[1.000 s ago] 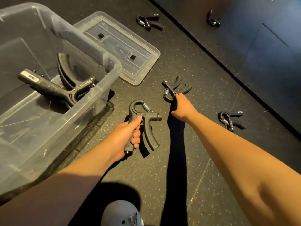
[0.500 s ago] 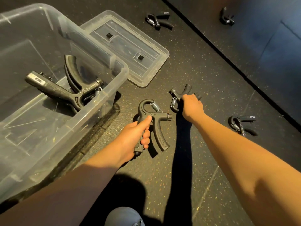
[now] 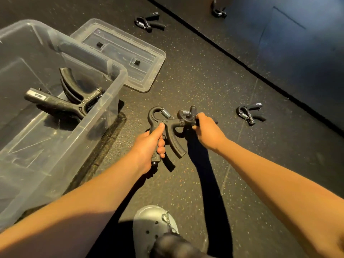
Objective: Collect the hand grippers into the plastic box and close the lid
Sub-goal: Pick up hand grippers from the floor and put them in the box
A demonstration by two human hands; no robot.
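Shoe: a grey clog (image 3: 154, 226) with round holes is showing at the bottom edge, below your arms.
Left grip (image 3: 147, 149): you are clenching it round one handle of a black hand gripper (image 3: 168, 123), with the steel spring sitting at the top and the free handle hanging open.
Right grip (image 3: 209, 131): you are grasping a second gripper (image 3: 186, 113) just beside the first; your fingers are hiding most of it.
Plastic box (image 3: 122, 72): clear and open, it is sitting on the floor at your left, with black boxed grippers (image 3: 61, 101) lying overlapped inside.
Writing: small print is running along a boxed gripper's crossbar and a pale label is sitting on a handle end; both are too small to read.
Lid (image 3: 147, 58): it is lying flat on the floor just behind the box.
Loose grippers: one (image 3: 247, 113) is lying to your right, another (image 3: 148, 22) beyond the lid, and the farthest (image 3: 217, 11) on the bluish area.
Floor (image 3: 204, 71): black rubber with coloured flecks is catching warm light; a dark seam is dividing it from a bluish surface (image 3: 297, 53).
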